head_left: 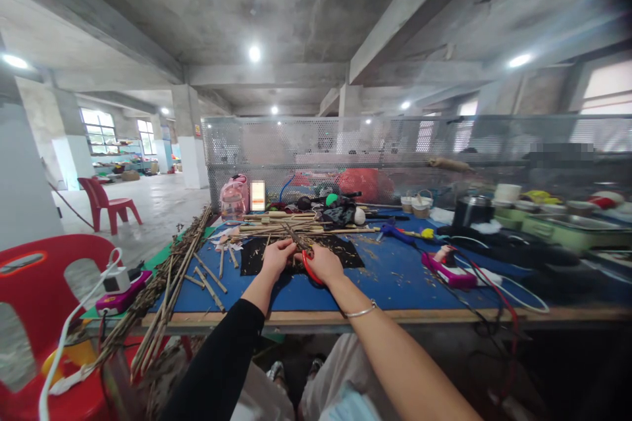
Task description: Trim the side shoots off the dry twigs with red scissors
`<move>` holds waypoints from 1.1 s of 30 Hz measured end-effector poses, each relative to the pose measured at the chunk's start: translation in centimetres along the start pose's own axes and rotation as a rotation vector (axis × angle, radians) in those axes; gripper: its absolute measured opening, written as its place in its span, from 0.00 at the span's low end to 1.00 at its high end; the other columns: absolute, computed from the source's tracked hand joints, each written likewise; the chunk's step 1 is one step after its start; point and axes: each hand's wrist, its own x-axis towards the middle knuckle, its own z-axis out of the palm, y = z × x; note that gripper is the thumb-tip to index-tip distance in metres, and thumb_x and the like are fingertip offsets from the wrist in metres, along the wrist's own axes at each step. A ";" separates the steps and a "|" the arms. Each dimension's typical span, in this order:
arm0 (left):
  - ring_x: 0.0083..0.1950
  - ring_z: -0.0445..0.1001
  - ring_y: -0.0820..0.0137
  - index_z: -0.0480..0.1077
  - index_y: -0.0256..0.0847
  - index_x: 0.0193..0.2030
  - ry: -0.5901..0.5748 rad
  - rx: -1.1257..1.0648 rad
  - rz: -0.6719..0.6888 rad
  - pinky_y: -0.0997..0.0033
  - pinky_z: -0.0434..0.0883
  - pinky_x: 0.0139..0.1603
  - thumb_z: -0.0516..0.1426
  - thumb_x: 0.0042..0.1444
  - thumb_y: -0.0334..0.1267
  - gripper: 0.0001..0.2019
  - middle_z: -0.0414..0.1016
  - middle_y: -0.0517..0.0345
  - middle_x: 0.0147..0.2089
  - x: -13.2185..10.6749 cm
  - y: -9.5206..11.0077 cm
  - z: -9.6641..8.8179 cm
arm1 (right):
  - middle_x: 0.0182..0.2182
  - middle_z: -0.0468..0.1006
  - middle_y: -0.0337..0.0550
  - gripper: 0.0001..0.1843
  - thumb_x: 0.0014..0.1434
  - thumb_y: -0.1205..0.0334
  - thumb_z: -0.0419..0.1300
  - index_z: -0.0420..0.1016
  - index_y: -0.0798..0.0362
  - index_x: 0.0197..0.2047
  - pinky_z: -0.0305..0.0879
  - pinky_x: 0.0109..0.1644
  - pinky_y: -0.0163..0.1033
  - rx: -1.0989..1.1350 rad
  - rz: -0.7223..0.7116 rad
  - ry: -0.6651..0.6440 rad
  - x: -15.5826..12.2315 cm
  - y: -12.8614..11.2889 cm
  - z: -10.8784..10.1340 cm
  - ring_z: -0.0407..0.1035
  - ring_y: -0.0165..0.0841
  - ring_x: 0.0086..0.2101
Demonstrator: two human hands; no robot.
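My left hand [276, 256] is closed on a thin dry twig [295, 237] that slants up and back over a black mat [345, 251] on the blue table top [395, 276]. My right hand [323, 262] is closed round red-handled scissors [310, 268], whose blades meet the twig between the two hands. A silver bangle [360, 310] sits on my right wrist. My left arm wears a black sleeve.
Long sticks [168, 289] lie along the table's left edge, more bundled behind the mat [276, 223]. Pink glue gun [447, 270] and cables at right. Blue-handled scissors [395, 231]. Red chair [44, 316] with power strip [121, 289] at left. Mesh fence [395, 145] behind.
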 end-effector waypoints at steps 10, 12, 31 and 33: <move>0.17 0.57 0.82 0.74 0.33 0.36 -0.045 -0.073 -0.034 0.81 0.54 0.17 0.62 0.39 0.44 0.19 0.68 0.60 0.20 0.0 0.1 0.1 | 0.36 0.76 0.53 0.35 0.48 0.30 0.44 0.70 0.53 0.38 0.62 0.38 0.39 -0.021 0.018 -0.017 0.3 0.1 0.4 0.71 0.41 0.38; 0.17 0.57 0.82 0.74 0.33 0.35 -0.022 -0.066 -0.024 0.81 0.54 0.17 0.62 0.39 0.43 0.17 0.68 0.60 0.20 -0.1 0.2 0.1 | 0.36 0.76 0.52 0.35 0.48 0.30 0.45 0.69 0.54 0.38 0.62 0.38 0.39 -0.034 0.017 0.002 0.2 0.1 0.4 0.70 0.41 0.38; 0.24 0.68 0.74 0.75 0.32 0.37 0.095 0.119 0.094 0.77 0.61 0.23 0.64 0.37 0.39 0.18 0.76 0.50 0.31 0.6 -0.6 -0.4 | 0.35 0.76 0.49 0.32 0.48 0.32 0.46 0.69 0.52 0.37 0.61 0.38 0.38 -0.029 -0.031 0.005 -0.2 0.0 -0.2 0.71 0.41 0.38; 0.23 0.67 0.75 0.76 0.32 0.36 0.101 0.114 0.084 0.77 0.61 0.23 0.64 0.37 0.39 0.17 0.76 0.51 0.30 0.4 -0.4 -0.4 | 0.35 0.76 0.50 0.32 0.48 0.31 0.45 0.70 0.52 0.37 0.61 0.37 0.39 -0.037 -0.021 -0.003 -0.1 0.0 -0.3 0.71 0.41 0.37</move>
